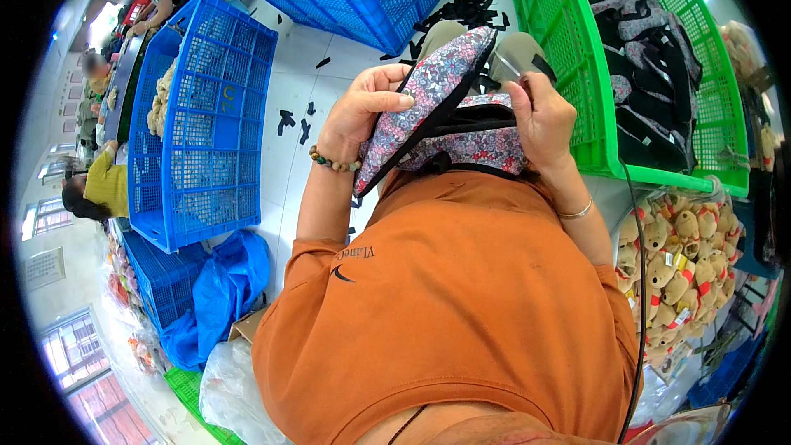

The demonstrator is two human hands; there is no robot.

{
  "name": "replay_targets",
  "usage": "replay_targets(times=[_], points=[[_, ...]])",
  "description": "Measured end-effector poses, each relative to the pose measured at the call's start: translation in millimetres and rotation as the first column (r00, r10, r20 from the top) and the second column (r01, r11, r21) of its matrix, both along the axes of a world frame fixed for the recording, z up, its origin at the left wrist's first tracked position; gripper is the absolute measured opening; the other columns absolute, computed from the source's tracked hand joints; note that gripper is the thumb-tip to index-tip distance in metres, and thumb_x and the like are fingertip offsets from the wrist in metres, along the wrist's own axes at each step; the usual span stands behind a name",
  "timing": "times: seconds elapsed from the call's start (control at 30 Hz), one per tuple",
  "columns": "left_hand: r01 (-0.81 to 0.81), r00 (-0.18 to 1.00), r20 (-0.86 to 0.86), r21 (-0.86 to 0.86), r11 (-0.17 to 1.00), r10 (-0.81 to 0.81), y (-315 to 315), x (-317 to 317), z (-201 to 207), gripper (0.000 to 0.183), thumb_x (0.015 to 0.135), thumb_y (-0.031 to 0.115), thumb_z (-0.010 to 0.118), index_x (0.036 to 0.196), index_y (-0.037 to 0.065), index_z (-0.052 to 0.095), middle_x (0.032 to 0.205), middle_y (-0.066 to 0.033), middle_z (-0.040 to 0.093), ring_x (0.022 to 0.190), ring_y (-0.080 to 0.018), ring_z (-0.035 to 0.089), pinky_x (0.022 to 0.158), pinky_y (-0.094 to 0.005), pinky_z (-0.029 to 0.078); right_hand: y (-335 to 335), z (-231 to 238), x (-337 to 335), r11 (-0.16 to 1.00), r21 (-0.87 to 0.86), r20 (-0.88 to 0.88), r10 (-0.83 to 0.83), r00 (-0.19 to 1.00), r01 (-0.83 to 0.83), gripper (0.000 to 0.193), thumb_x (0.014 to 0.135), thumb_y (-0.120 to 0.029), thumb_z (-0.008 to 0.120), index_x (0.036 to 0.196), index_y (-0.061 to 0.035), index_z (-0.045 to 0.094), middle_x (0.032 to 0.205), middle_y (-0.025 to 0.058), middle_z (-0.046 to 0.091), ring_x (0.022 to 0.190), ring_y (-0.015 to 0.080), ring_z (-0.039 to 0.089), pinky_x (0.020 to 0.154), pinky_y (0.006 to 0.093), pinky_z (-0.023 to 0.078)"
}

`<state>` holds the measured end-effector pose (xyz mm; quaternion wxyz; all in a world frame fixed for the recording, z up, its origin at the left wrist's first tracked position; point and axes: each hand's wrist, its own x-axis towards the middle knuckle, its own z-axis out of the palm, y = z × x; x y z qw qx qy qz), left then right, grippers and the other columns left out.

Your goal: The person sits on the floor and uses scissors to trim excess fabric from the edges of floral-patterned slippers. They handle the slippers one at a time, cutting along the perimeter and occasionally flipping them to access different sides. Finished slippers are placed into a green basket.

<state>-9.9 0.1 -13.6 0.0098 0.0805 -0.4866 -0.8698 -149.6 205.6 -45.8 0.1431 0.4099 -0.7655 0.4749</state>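
My left hand [362, 107] grips a floral fabric piece [437, 86] with black edging, thumb on top and fingers underneath. The piece is raised at a slant above my lap. More of the same floral cloth [474, 147], with black lining, lies on my lap beside it; I cannot tell whether the two are joined. To the right, my right hand [545, 115] is closed, thumb against bent fingers. A thin shiny sliver [507, 64] and a small black strip [544, 67] show at its fingertips, too slight to name.
At my right, a green crate [568, 58] holds black and floral pieces. Blue crates [218, 128] stand left and ahead. Black scraps [465, 12] litter the white floor. Tan plush toys [684, 255] are bagged at right. A black cable [636, 280] hangs beside me. People sit at far left.
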Motion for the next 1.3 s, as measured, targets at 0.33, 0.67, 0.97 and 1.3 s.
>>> replay_targets(times=[0.33, 0.67, 0.97, 1.3], points=[[0.003, 0.996, 0.093, -0.111, 0.994, 0.007, -23.8, -26.1, -0.4, 0.027, 0.087, 0.013, 0.056, 0.105, -0.006, 0.059, 0.097, -0.0105, 0.066, 0.083, -0.0116, 0.065, 0.077, -0.0252, 0.052, -11.0, 6.2, 3.5, 0.969, 0.018, 0.047, 0.247, 0.968, -0.248, 0.025, 0.087, -0.029, 0.061, 0.085, -0.0047, 0.057, 0.066, 0.0102, 0.06, 0.056, 0.0265, 0.059, 0.049, 0.0333, 0.044], [-0.271, 0.961, 0.091, 0.489, 0.829, 0.26, -46.0, -48.2, -14.4, 0.027, 0.092, 0.008, 0.045, 0.108, -0.012, 0.054, 0.104, -0.0219, 0.063, 0.092, -0.0277, 0.064, 0.088, -0.0408, 0.051, -6.2, -3.4, -0.7, 0.954, 0.283, 0.116, 0.07, 0.991, -0.1, 0.027, 0.094, -0.029, 0.049, 0.089, -0.0037, 0.056, 0.065, 0.017, 0.057, 0.06, 0.0346, 0.057, 0.052, 0.039, 0.042], [-0.176, 0.977, 0.013, 0.6, 0.78, 0.211, -47.6, -52.7, -52.4, 0.028, 0.094, 0.011, 0.043, 0.11, -0.009, 0.054, 0.106, -0.0206, 0.062, 0.096, -0.0282, 0.062, 0.09, -0.0423, 0.049, -11.2, 17.8, 25.6, 0.852, 0.004, 0.373, 0.485, 0.791, -0.524, 0.038, 0.074, -0.031, 0.075, 0.085, -0.0008, 0.054, 0.06, 0.009, 0.051, 0.053, 0.0193, 0.05, 0.052, 0.0304, 0.042], [-0.319, 0.948, -0.07, -0.206, 0.925, 0.311, 20.3, -16.0, -8.2, 0.012, 0.085, 0.005, 0.057, 0.095, 0.002, 0.051, 0.084, -0.0005, 0.056, 0.078, -0.0083, 0.054, 0.069, -0.0252, 0.046, -12.0, -0.3, 22.4, 0.903, -0.011, 0.626, 0.341, 0.702, -0.429, 0.024, 0.075, -0.013, 0.069, 0.085, 0.0038, 0.056, 0.068, 0.0076, 0.058, 0.06, 0.0103, 0.052, 0.056, 0.0255, 0.044]])
